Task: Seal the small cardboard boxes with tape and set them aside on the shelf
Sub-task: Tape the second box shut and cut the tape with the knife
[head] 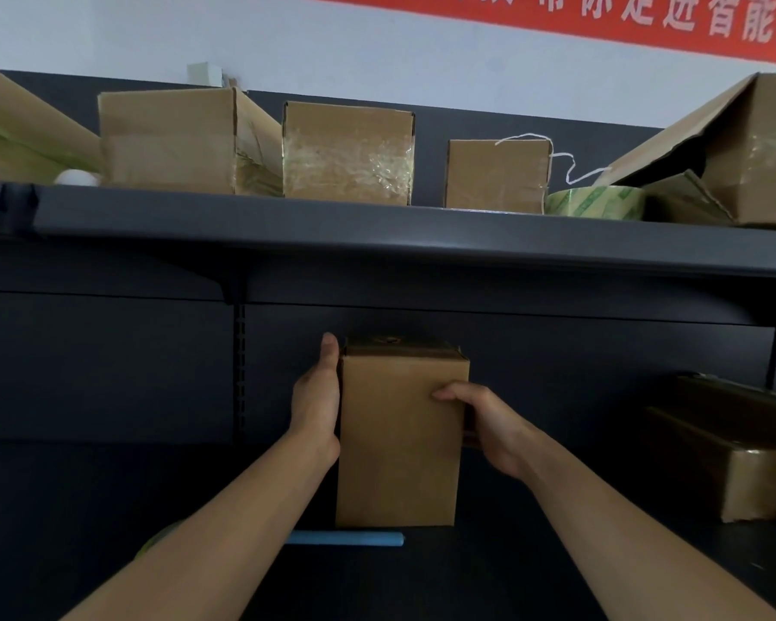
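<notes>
Box (399, 441) stands on lower shelf (108, 508), left hand (317, 405) flat against its side, right hand (489, 428) gripping its edge; taped boxes (348, 154) sit above, so seemingly well along, release pending.

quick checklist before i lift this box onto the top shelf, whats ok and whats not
1. Both hands on the box: left hand flat on its left side, right hand gripping its right edge: ok.
2. Box upright: ok.
3. Top flaps taped: cannot tell, the top barely shows.
4. Room on the upper shelf: the gap between taped box and small box looks too narrow: not ok.
5. Blue tube free of the box's base: cannot tell.
</notes>
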Action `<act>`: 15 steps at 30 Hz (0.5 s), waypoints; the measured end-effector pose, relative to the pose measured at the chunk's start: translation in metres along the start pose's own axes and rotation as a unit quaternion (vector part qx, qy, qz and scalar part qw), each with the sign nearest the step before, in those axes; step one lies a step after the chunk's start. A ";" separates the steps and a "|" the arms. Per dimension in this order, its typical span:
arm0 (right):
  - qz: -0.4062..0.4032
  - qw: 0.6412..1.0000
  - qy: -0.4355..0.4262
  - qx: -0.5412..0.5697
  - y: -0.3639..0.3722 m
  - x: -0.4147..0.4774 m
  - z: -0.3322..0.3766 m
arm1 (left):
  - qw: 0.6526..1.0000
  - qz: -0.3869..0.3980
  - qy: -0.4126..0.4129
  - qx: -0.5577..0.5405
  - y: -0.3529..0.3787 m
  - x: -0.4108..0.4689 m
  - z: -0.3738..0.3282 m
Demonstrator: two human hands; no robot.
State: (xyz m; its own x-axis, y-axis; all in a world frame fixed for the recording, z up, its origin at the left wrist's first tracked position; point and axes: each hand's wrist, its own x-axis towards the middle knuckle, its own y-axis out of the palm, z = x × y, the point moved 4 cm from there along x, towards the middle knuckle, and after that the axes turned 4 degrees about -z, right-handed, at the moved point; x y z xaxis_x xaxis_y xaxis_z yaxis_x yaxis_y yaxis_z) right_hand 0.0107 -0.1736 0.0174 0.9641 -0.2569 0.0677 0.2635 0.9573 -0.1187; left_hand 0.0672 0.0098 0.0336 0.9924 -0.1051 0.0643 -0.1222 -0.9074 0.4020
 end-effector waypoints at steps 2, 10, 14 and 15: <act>-0.003 1.000 0.008 -0.003 -0.001 0.001 0.000 | 1.000 -0.002 -0.002 0.009 0.000 0.002 0.000; -0.022 0.999 -0.037 0.024 0.004 -0.001 0.016 | 0.999 -0.010 -0.009 0.037 -0.004 0.012 0.002; -0.151 0.978 -0.132 0.063 -0.001 -0.005 0.039 | 0.998 -0.024 -0.007 0.055 -0.009 0.018 0.000; -0.184 0.969 -0.154 0.052 -0.002 -0.006 0.045 | 0.998 -0.029 -0.005 0.060 -0.011 0.020 -0.002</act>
State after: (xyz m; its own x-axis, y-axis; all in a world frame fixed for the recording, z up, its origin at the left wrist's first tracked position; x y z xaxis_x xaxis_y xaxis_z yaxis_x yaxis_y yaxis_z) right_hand 0.0029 -0.1676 0.0616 0.7454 -0.5474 0.3805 0.5677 0.8204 0.0682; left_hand 0.0885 0.0186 0.0319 0.9979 -0.0551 0.0353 -0.0630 -0.9542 0.2925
